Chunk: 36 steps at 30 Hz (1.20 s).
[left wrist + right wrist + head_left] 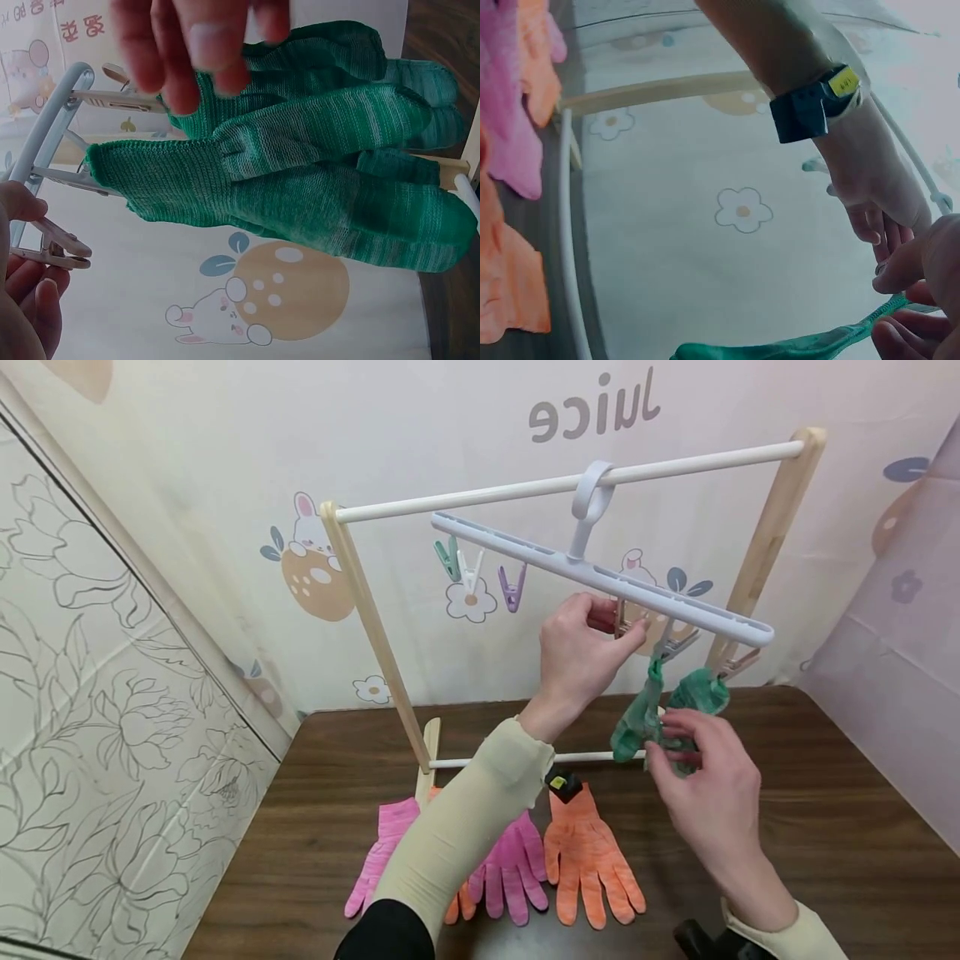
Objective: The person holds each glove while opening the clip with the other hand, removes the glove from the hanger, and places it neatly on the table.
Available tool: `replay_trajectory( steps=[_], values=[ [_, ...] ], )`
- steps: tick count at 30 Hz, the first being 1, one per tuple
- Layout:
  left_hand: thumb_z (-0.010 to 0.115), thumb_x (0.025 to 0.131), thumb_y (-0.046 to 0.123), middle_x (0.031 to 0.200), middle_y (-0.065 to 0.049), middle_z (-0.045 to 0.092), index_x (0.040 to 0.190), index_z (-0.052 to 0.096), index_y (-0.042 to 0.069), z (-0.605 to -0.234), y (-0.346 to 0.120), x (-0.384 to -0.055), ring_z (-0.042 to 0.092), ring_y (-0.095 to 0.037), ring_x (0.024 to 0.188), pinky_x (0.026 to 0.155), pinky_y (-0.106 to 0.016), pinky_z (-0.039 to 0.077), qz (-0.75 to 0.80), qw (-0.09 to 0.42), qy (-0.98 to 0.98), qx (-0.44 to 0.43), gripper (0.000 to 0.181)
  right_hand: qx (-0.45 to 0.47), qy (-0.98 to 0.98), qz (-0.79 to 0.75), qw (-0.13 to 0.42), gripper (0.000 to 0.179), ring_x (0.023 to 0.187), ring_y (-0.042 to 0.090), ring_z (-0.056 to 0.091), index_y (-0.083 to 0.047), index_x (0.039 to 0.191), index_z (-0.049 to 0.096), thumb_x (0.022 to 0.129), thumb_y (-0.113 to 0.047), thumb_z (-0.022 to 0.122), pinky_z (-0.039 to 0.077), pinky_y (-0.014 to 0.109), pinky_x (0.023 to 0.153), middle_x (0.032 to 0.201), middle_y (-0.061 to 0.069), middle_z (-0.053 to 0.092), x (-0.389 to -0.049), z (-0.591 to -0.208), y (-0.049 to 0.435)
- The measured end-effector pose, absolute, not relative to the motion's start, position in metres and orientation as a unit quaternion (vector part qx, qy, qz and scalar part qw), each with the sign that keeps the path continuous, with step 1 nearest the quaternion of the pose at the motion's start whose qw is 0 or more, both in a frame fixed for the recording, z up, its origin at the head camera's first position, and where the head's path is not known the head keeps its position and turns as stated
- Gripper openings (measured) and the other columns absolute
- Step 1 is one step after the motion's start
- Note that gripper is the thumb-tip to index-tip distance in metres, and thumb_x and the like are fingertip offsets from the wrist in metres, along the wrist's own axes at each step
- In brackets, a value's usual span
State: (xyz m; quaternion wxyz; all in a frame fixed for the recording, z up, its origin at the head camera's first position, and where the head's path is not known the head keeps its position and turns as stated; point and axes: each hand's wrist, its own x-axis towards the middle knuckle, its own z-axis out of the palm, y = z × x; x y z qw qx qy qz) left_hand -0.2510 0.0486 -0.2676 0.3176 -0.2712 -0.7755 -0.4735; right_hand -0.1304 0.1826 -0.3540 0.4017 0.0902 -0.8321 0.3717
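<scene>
My left hand (pixel 581 652) pinches a pale pink clothespin (pixel 64 251) under the white hanger (pixel 600 578), between thumb and fingers. Beside it, green knitted gloves (pixel 300 202) hang by their cuffs from a grey clothespin (pixel 675 643) and a pink clothespin (pixel 738 664). My right hand (pixel 712 777) is at the gloves, its fingers loosely bent in front of them. In the left wrist view the right fingers (pixel 202 45) overlap the green knit and look blurred. A green glove (pixel 780 349) passes behind the right thumb and fingertips in the right wrist view.
The hanger hooks over the white top bar (pixel 487 495) of a wooden rack. Several more clothespins (pixel 512 587) dangle from its left half. Pink gloves (pixel 513 868) and orange gloves (pixel 588 852) lie on the dark wooden table (pixel 825 810). A lower white bar (pixel 592 757) crosses the rack.
</scene>
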Motion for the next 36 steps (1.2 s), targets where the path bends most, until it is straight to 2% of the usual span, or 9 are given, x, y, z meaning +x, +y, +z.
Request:
replay_trajectory(
  steps=[4, 9, 15, 24, 32, 36],
  values=[
    [0.081, 0.084, 0.024, 0.089, 0.000, 0.067, 0.098, 0.065, 0.007, -0.268, 0.050, -0.250, 0.062, 0.000, 0.080, 0.075, -0.009, 0.047, -0.474, 0.314, -0.775, -0.276, 0.027, 0.054, -0.822, 0.391, 0.409, 0.048, 0.096, 0.027, 0.062, 0.004, 0.120, 0.063, 0.076, 0.002, 0.081, 0.036, 0.000, 0.080, 0.117, 0.019, 0.060, -0.134, -0.352, 0.181],
    [0.081, 0.084, 0.023, 0.089, 0.000, 0.067, 0.097, 0.065, 0.006, -0.268, 0.050, -0.250, 0.062, 0.000, 0.080, 0.074, -0.010, 0.048, -0.479, 0.316, -0.771, -0.279, 0.027, 0.021, -0.819, 0.406, 0.405, 0.053, 0.103, 0.032, 0.063, 0.001, 0.129, 0.059, 0.080, -0.003, 0.080, 0.035, 0.000, 0.082, 0.120, 0.019, 0.060, -0.140, -0.352, 0.180],
    [0.082, 0.083, 0.024, 0.088, 0.000, 0.067, 0.095, 0.065, 0.007, -0.267, 0.050, -0.249, 0.063, 0.001, 0.078, 0.073, -0.010, 0.048, -0.481, 0.317, -0.768, -0.279, 0.027, -0.001, -0.821, 0.411, 0.396, 0.048, 0.103, 0.032, 0.065, -0.001, 0.132, 0.059, 0.088, -0.013, 0.073, 0.035, -0.002, 0.079, 0.119, 0.017, 0.065, -0.151, -0.351, 0.176],
    [0.082, 0.082, 0.024, 0.088, 0.000, 0.067, 0.095, 0.064, 0.007, -0.269, 0.050, -0.249, 0.064, 0.001, 0.077, 0.073, -0.010, 0.049, -0.489, 0.320, -0.760, -0.286, 0.027, -0.026, -0.823, 0.412, 0.389, 0.041, 0.096, 0.031, 0.068, -0.001, 0.127, 0.062, 0.091, -0.019, 0.071, 0.035, -0.001, 0.075, 0.111, 0.016, 0.069, -0.165, -0.358, 0.173],
    [0.082, 0.084, 0.028, 0.091, 0.001, 0.067, 0.100, 0.065, 0.008, -0.273, 0.048, -0.251, 0.063, -0.001, 0.081, 0.078, -0.012, 0.047, -0.480, 0.319, -0.766, -0.284, 0.030, -0.035, -0.808, 0.416, 0.414, 0.031, 0.091, 0.032, 0.066, 0.003, 0.117, 0.064, 0.092, -0.016, 0.068, 0.038, 0.020, 0.070, 0.102, 0.019, 0.069, -0.170, -0.361, 0.171],
    [0.081, 0.084, 0.031, 0.094, 0.002, 0.068, 0.104, 0.067, 0.009, -0.275, 0.047, -0.252, 0.063, -0.001, 0.083, 0.080, -0.013, 0.046, -0.483, 0.319, -0.766, -0.279, 0.033, -0.033, -0.802, 0.423, 0.420, 0.029, 0.087, 0.031, 0.065, 0.002, 0.115, 0.066, 0.093, -0.016, 0.068, 0.037, 0.021, 0.068, 0.100, 0.019, 0.070, -0.170, -0.362, 0.172]
  ],
)
